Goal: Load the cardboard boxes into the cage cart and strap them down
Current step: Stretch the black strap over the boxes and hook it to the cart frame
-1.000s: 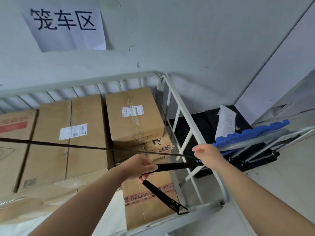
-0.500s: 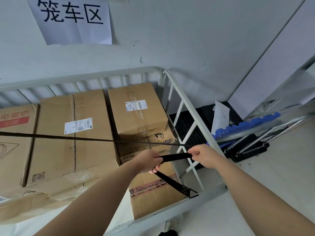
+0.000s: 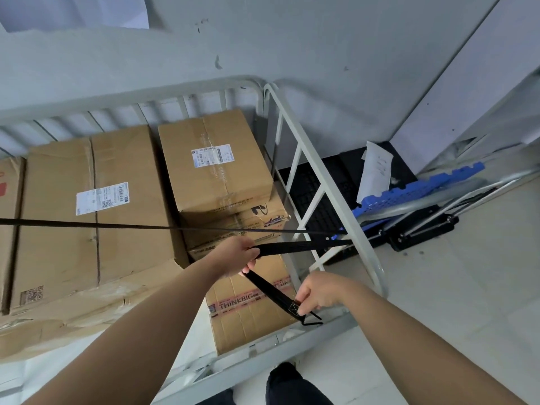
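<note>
Several cardboard boxes fill the white cage cart [image 3: 327, 176]: a large one [image 3: 96, 211], a labelled one [image 3: 213, 162] stacked at the back right, and a THINKBIG box [image 3: 248, 320] at the front. A black strap [image 3: 87, 224] runs taut across the boxes from the left to the cart's right rail. My left hand [image 3: 236, 255] grips the strap's wide loose tail near the rail. My right hand [image 3: 318, 290] pinches the tail's stitched end low at the cart's front right corner.
A blue plastic pallet [image 3: 420, 188], a black mat [image 3: 330, 197] with a white paper bag [image 3: 375, 173], and a folded metal hand truck [image 3: 423, 229] lie right of the cart. A grey wall stands behind. My shoes [image 3: 289, 384] are at the bottom edge.
My right hand has left the strap at the right rail and dropped down to take the tail's free end. The left hand keeps its grip. The view has tilted down.
</note>
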Demonstrator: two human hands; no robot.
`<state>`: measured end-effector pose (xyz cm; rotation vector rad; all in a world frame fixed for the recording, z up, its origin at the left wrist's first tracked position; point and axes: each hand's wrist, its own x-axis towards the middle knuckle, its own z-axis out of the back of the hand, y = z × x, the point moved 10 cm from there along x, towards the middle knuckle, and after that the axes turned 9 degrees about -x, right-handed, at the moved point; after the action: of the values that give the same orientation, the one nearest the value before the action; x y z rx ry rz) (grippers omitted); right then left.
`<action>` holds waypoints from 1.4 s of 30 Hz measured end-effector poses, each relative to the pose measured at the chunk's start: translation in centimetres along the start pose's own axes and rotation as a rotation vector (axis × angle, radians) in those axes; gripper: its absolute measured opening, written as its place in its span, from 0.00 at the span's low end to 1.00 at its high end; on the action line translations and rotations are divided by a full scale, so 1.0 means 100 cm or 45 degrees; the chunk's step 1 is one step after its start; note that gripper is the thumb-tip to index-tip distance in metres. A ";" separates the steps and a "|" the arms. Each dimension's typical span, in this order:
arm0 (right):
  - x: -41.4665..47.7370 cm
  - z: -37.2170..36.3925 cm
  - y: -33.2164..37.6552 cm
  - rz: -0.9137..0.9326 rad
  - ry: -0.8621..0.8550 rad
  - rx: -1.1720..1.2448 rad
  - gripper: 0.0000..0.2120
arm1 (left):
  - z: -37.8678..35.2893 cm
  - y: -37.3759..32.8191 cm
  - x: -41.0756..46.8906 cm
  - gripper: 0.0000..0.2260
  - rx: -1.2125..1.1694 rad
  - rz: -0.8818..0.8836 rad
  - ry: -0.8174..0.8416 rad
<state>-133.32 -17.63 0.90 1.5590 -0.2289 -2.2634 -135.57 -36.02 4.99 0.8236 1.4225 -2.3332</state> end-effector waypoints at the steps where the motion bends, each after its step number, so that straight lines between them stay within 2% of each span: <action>1: 0.002 -0.004 0.002 0.018 0.020 -0.040 0.17 | 0.000 0.000 0.002 0.12 0.010 0.000 -0.002; 6: 0.007 0.000 -0.011 -0.024 -0.044 -0.169 0.14 | -0.015 0.006 0.010 0.12 0.009 0.033 0.053; 10: 0.000 0.043 -0.029 -0.104 -0.324 -0.366 0.08 | -0.032 0.002 0.016 0.12 0.015 0.017 0.085; 12: -0.003 0.059 -0.035 -0.089 -0.404 -0.279 0.08 | -0.027 -0.001 0.016 0.11 -0.018 0.017 0.080; 16: -0.007 0.060 -0.017 0.059 -0.330 0.146 0.09 | 0.003 -0.006 0.007 0.09 0.016 -0.001 0.041; 21: -0.032 0.112 0.029 0.233 -0.822 0.258 0.05 | 0.069 -0.008 -0.019 0.11 0.038 -0.045 -0.089; 23: -0.040 0.126 0.056 0.286 -0.917 0.237 0.09 | 0.094 -0.006 -0.032 0.12 0.068 -0.056 -0.091; 26: -0.036 0.122 0.112 0.370 -0.758 0.203 0.17 | 0.133 0.000 -0.055 0.12 0.063 -0.097 -0.118; 29: -0.032 0.111 0.173 0.410 -0.642 0.156 0.17 | 0.178 0.008 -0.083 0.12 0.103 -0.166 -0.186; 34: -0.031 0.107 0.259 0.416 -0.646 0.061 0.08 | 0.248 0.030 -0.123 0.13 0.158 -0.226 -0.258; 37: -0.031 0.116 0.294 0.428 -0.683 -0.031 0.14 | 0.282 0.041 -0.139 0.10 0.197 -0.240 -0.250; 42: -0.015 0.140 0.339 0.427 -0.657 -0.074 0.14 | 0.341 0.056 -0.151 0.06 0.266 -0.224 -0.270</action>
<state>-138.44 -49.16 19.07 0.8061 -0.5142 -2.3223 -131.61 -69.47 22.07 0.4983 1.2223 -2.6453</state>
